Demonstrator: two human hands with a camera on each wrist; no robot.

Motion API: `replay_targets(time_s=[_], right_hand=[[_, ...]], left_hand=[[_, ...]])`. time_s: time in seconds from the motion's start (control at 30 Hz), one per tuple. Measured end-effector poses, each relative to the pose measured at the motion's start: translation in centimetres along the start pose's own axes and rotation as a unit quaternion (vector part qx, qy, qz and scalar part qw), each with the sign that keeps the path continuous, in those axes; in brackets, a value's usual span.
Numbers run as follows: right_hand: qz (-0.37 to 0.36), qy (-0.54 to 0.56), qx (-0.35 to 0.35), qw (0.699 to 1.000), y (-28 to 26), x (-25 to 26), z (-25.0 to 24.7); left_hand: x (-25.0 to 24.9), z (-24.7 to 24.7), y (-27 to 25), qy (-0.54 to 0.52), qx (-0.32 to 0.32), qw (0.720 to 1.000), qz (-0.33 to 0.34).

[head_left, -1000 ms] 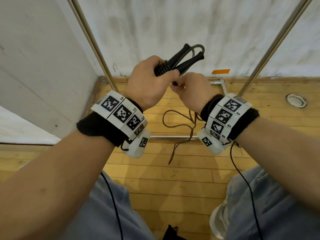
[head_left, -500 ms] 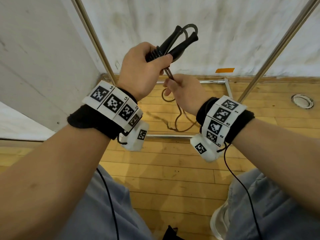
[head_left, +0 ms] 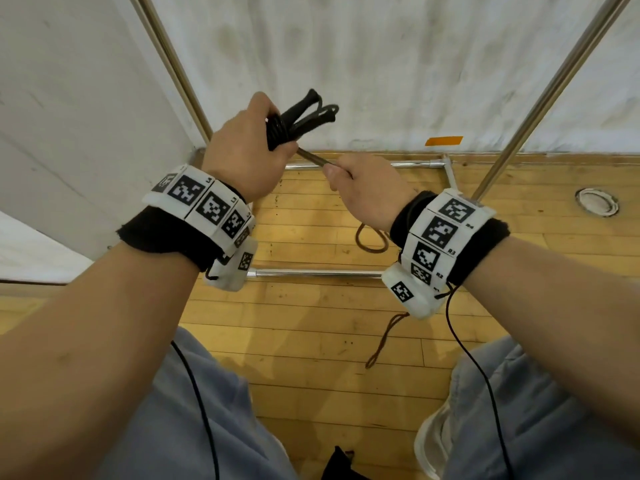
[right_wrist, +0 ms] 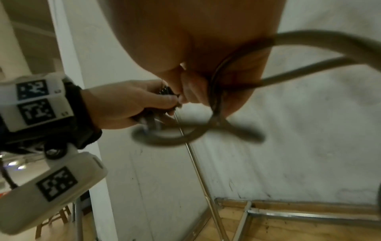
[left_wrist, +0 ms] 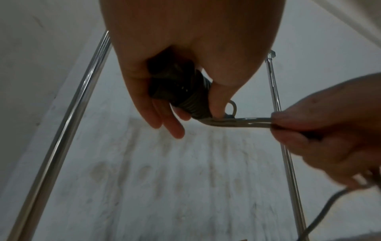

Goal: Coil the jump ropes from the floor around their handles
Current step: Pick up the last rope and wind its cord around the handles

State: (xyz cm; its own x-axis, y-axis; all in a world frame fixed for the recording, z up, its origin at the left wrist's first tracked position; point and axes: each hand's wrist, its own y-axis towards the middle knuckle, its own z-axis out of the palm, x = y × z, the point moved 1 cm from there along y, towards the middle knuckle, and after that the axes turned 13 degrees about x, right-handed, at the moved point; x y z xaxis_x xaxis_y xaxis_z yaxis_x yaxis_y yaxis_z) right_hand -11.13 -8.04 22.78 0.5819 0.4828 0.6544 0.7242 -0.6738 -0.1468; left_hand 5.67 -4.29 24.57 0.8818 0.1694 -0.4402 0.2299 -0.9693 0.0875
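My left hand [head_left: 244,150] grips two black jump-rope handles [head_left: 306,112] held together, with dark rope wound in tight turns [left_wrist: 190,104] round their lower part. The handle tips point up and away toward the wall. My right hand [head_left: 367,188] pinches the brown rope [head_left: 311,157] just right of the coil, and the short stretch between the hands is taut. In the left wrist view the rope [left_wrist: 239,122] runs level from the coil into the right fingers [left_wrist: 288,124]. The loose rest of the rope [head_left: 372,237] hangs below the right wrist, its end [head_left: 381,344] on the floor.
A chrome rack frame stands round the hands: slanted poles [head_left: 540,95] left and right and low bars [head_left: 311,272] on the wooden floor [head_left: 311,358]. A white wall [head_left: 346,57] closes the far side. My knees and a white shoe [head_left: 433,441] are at the bottom.
The right hand has drawn the rope out to the right until it is taut. The left hand has tilted the handles. The loose rope on the floor has shortened and shifted rightward.
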Motion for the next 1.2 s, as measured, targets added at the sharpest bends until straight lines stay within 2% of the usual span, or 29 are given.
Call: replay_targets(time_s=[0.2, 0.3, 0.47, 0.63, 0.73, 0.83, 0.97, 1.1, 1.2], right_hand=[[0.016, -0.116, 0.027, 0.993, -0.2, -0.2, -1.0], [0.022, -0.168, 0.028, 0.985, -0.7, -0.5, -1.8], [0.001, -0.252, -0.010, 0.968, -1.6, -0.9, -2.5], [0.015, -0.264, -0.053, 0.963, -1.8, -1.8, -3.7], [0.005, -0.272, -0.072, 0.960, -1.6, -1.7, -3.7], [0.003, -0.224, -0.077, 0.971, -1.3, -1.8, -4.3], [-0.010, -0.042, -0.052, 0.998, -1.2, -2.4, -5.7], [-0.006, 0.115, 0.038, 0.993, -1.5, -2.5, -6.4], [-0.006, 0.151, 0.068, 0.986, -1.8, -2.0, -6.0]], left_hand=[[0.3, 1.3, -0.2, 0.084, 0.131, 0.987, -0.031], [-0.1, 2.0, -0.2, 0.105, 0.172, 0.978, -0.043], [-1.9, 3.8, -0.7, 0.155, 0.200, 0.967, -0.013], [-3.5, 4.6, -1.6, 0.180, 0.195, 0.963, 0.050], [-3.9, 4.4, -1.6, 0.158, 0.209, 0.962, 0.079], [-4.2, 3.8, -2.0, 0.094, 0.200, 0.969, 0.108], [-4.3, 2.1, -2.7, -0.003, 0.184, 0.971, 0.155], [-5.2, 1.0, -3.7, -0.092, 0.171, 0.965, 0.177], [-5.8, 0.2, -4.1, -0.234, 0.149, 0.948, 0.154]])
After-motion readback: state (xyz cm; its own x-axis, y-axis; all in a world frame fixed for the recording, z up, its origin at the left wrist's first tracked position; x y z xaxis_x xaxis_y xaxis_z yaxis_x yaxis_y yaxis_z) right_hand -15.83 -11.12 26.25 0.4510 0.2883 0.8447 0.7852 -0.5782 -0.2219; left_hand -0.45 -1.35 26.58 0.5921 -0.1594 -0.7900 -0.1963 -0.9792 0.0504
